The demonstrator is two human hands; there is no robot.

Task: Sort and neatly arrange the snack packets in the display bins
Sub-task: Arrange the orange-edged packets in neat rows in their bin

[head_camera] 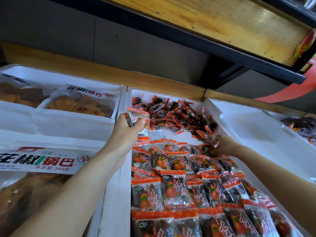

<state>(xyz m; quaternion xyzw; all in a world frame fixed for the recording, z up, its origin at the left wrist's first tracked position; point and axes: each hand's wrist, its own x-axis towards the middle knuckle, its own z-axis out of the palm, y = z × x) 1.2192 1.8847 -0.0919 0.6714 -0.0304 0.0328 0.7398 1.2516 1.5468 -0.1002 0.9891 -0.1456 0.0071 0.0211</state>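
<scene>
Orange-edged packets (138,118) pinched in left grip (127,128); right grip (224,146) blurred, possibly grasping, unclear.

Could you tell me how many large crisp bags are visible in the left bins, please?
3 large crisp bags: one rear far-left, one rear beside the middle bin, one nearest the camera. Others may be hidden beneath.
</scene>
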